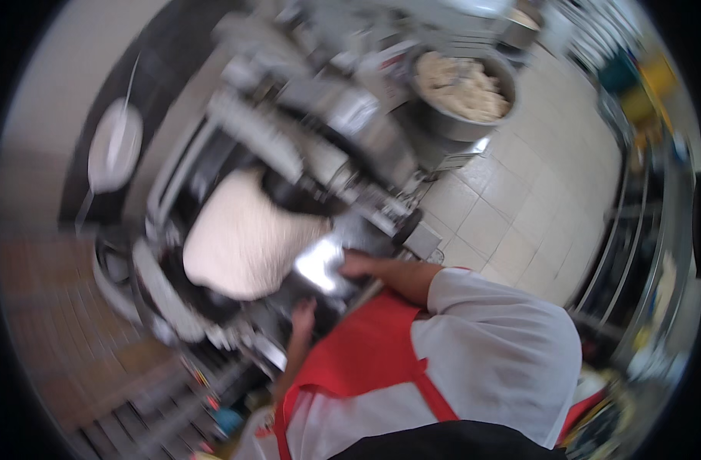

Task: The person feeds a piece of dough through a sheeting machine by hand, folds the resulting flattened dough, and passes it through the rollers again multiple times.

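Observation:
A large smooth slab of pale dough (247, 241) lies on the machine in front of me, with one corner stretching right over a shiny metal surface (317, 264). My right hand (356, 264) is at that metal surface, just short of the dough's right corner. Lower and further left, my left hand (303, 313) is at the near edge of the metal, apart from the dough. Motion smears the fingers of both hands, so their grip cannot be made out. The machine (320, 165) has a thick bar and rollers beyond the dough.
A round metal bowl (511, 84) of lumpy dough stands at the far right of the machine. Metal racks (626, 253) line the right side over a tiled floor (511, 207). A white oval object (114, 146) is at the left wall, above a brown tiled area (67, 322).

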The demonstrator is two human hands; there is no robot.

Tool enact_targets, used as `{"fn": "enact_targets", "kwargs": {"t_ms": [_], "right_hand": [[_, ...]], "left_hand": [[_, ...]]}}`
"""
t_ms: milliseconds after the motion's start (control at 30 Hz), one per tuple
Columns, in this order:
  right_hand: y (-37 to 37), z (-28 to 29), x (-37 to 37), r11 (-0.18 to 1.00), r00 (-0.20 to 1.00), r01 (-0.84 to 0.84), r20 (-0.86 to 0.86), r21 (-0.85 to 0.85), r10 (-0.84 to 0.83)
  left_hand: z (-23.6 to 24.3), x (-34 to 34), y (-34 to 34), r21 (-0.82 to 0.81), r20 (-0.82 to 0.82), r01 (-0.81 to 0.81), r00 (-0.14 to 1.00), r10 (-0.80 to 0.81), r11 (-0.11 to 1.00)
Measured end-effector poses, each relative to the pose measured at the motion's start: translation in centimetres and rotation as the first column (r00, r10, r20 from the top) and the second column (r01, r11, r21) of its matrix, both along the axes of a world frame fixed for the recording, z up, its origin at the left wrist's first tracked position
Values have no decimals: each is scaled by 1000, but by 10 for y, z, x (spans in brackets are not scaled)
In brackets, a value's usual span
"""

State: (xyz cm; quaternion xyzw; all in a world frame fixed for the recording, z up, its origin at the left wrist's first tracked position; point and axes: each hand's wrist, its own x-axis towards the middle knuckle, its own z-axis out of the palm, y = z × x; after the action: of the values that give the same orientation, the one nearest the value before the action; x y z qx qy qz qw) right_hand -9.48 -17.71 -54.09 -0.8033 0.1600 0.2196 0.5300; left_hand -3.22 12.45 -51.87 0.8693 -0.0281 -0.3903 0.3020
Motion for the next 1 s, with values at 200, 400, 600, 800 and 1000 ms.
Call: {"fn": "enact_targets", "kwargs": {"t_ms": [200, 400, 600, 800, 1000], "right_hand": [[8, 16, 37, 951, 935, 301, 172, 76, -310], [-20, 59, 100, 910, 992, -66, 126, 409, 16], [-31, 113, 116, 890, 957, -289, 74, 353, 281], [16, 176, 79, 734, 848, 227, 241, 640, -472], [20, 244, 91, 606, 711, 402, 183, 687, -679]], "left_hand": [[37, 21, -63, -352, -213, -557, 830, 515, 752], [51, 60, -63, -551, -329, -496, 868, 372, 671], [109, 86, -55, -661, -25, -134, 987, 157, 739], [160, 46, -56, -828, -195, -479, 734, 651, 292], [222, 38, -50, -958, -70, -238, 734, 676, 159]]}}
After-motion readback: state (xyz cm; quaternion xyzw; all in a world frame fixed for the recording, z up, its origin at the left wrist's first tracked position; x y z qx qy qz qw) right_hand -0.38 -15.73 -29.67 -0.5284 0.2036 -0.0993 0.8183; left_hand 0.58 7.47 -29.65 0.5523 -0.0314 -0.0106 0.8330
